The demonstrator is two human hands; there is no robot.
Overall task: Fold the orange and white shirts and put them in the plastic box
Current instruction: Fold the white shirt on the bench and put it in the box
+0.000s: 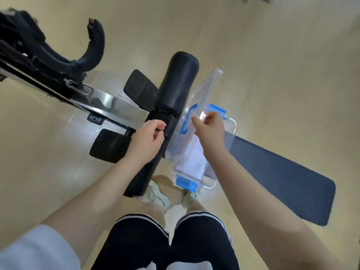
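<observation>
Beige tiled floor fills the room view; glossy, light reflections; black exercise bench with padded roll and two black foot pads sits on a shiny metal frame running up-left; dark handle gear at far upper left; dark grey mat lies on the floor to the right, long side running from centre to lower right. Clear plastic box with blue clips rests just beside the bench's right edge, partly over the mat end; long axis runs from near the person's feet up and slightly right; near short end with a blue clip points toward the white shoes. Clear lid stands tilted up on edge over the box's left side, leaning toward the bench, its far corner pointing up and away. White shirt folded inside the box; something reddish-orange shows blurred through the lid beside it, cannot tell more. Right hand fingers curled, pinching the lid's edge. Left hand on the bench edge, fingers curled, thumb and forefinger together on a small dark part.
</observation>
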